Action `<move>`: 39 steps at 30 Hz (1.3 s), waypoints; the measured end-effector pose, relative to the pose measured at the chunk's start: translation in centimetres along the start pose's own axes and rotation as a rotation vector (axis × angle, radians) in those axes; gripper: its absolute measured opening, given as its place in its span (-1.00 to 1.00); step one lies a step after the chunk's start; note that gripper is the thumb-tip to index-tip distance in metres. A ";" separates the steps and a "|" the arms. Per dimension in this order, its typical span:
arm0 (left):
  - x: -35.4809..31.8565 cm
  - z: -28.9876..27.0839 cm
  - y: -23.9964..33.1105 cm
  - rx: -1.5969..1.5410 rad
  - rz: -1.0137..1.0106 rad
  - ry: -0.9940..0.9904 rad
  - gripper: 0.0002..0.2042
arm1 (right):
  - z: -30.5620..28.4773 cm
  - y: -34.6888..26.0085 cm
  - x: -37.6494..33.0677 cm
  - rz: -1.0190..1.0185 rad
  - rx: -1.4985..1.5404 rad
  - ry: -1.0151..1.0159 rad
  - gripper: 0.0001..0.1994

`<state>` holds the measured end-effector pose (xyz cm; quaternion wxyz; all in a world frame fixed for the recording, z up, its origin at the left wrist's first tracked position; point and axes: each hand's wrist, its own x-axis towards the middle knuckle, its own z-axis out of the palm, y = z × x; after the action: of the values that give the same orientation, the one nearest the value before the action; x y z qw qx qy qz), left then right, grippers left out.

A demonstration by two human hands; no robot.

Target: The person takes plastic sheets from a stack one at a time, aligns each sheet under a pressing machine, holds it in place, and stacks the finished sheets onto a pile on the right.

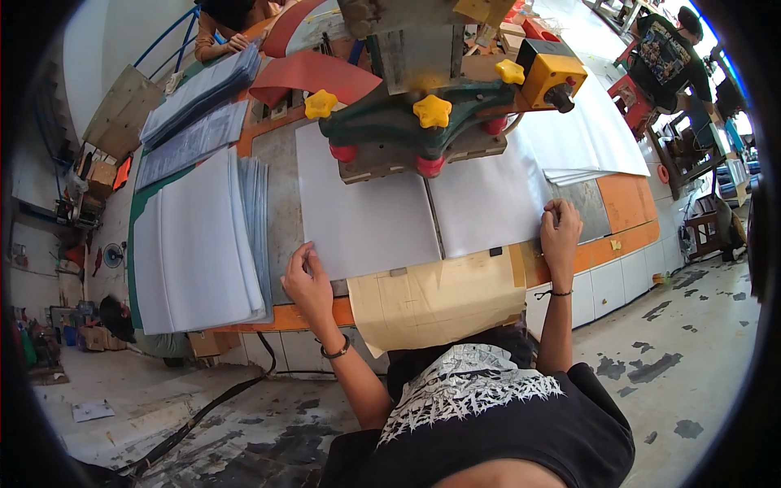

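Note:
A wide white sheet [366, 220] lies flat on the metal bed of a press, and a narrow dark strip divides it from a second white panel [488, 203] on the right. My left hand [307, 285] is closed, thumb and fingers pinched at the near left edge of the sheet. At the right panel's outer edge, my right hand [561, 232] is curled closed on the border. Above the sheets hangs the press head [390, 130], green with yellow star knobs and red feet. It hides the sheets' far part.
White sheets [195, 244] are stacked at left, with clear plastic sleeves [191, 146] behind. More white sheets [586, 138] lie at right. A yellow control box [553, 73] sits beside the press head. Tan paper [439, 301] hangs over the front edge. Two other people are farther off.

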<state>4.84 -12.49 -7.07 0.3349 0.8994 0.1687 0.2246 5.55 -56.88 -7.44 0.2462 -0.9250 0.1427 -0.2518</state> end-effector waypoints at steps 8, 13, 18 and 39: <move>0.1 -0.1 0.7 0.014 0.067 0.032 -0.81 | -0.1 0.0 0.1 0.021 0.001 -0.001 -0.90; 0.1 -0.2 1.0 0.034 0.030 0.029 -0.80 | -0.1 -0.5 0.3 0.011 0.013 0.001 -0.91; 0.0 0.2 0.3 0.002 0.040 0.024 -0.82 | -0.3 -0.7 0.2 0.015 0.013 0.003 -0.90; 0.0 0.2 0.6 0.035 0.046 0.044 -0.82 | -2.5 -6.6 -3.2 -0.352 0.195 -0.287 -0.84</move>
<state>5.08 -13.04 -6.79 0.3100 0.9035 0.1594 0.2492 2.48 -51.04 -3.30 0.3044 -0.9338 -0.0820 -0.1692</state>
